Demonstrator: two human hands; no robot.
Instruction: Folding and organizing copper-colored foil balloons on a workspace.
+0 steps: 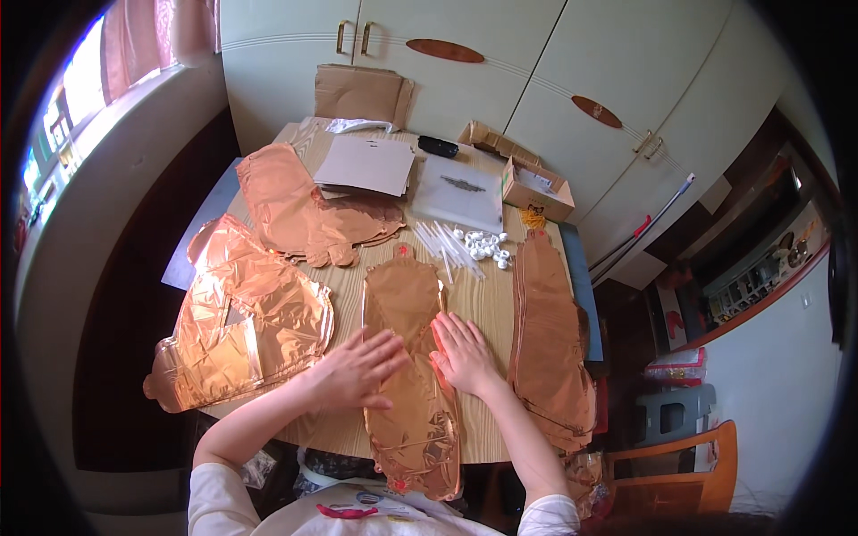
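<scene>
My left hand (357,368) and right hand (462,353) lie flat, grip wide, pressing the long copper foil balloon (408,375) on the worktop (487,304); open brown box (536,189) sits far right, beside a clear flat bag (460,190).

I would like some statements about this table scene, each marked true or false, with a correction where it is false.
1. Both hands lie flat on the long copper foil balloon in the middle. True: left hand, right hand.
2. The white sticks lie beside the person's elbow. False: they lie on the far half of the wooden table, beyond the hands.
3. A stack of copper foil pieces lies to the right of the right hand. True.
4. The small cardboard box stands on the left edge. False: it stands at the far right.
</scene>
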